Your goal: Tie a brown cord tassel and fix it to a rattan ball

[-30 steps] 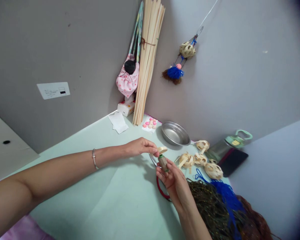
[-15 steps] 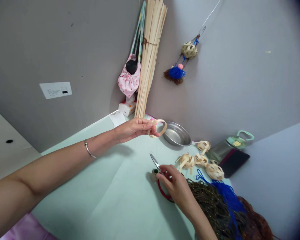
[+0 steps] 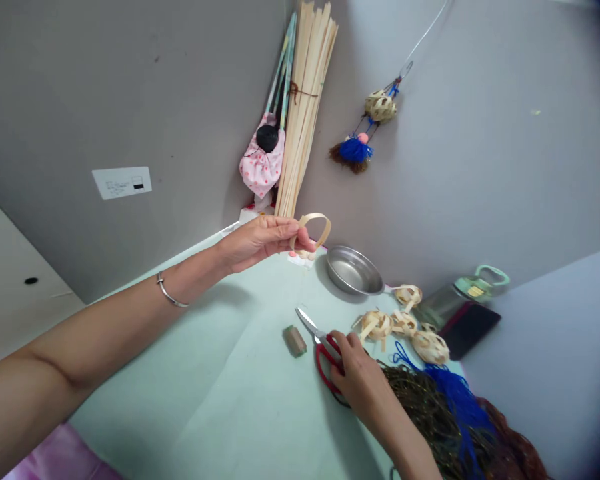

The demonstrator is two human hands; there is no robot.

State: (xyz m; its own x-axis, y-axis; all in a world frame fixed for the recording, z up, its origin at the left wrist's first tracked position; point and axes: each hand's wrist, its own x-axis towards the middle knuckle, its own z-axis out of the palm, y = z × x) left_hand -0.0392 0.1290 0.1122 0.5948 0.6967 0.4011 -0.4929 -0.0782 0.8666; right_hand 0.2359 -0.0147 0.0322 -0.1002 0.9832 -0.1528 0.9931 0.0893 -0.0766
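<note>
My left hand [image 3: 265,241] is raised over the back of the table, thumb and fingers pinching a ring of pale wooden strip [image 3: 322,229]. On the table, my right hand [image 3: 361,370] has its fingers around the red handles of a pair of scissors [image 3: 321,339]. Their blades are together and point away to the left. A small brown spool with green ends [image 3: 295,341] lies on its side just left of the scissors. Below the ring, a faint thin line shows, too fine to make out clearly.
A steel bowl [image 3: 355,270] stands at the back, with several woven strip balls [image 3: 377,325] to its right. A green-lidded bottle [image 3: 450,297], a dark phone [image 3: 473,327] and heaped brown and blue yarn [image 3: 430,400] are farther right. Bundled wooden strips [image 3: 307,113] lean in the corner.
The spool has gone from standing beside the blades to lying left of the scissors. My left hand has risen slightly with the ring. My right hand has shifted slightly right, onto the scissors' handles.
</note>
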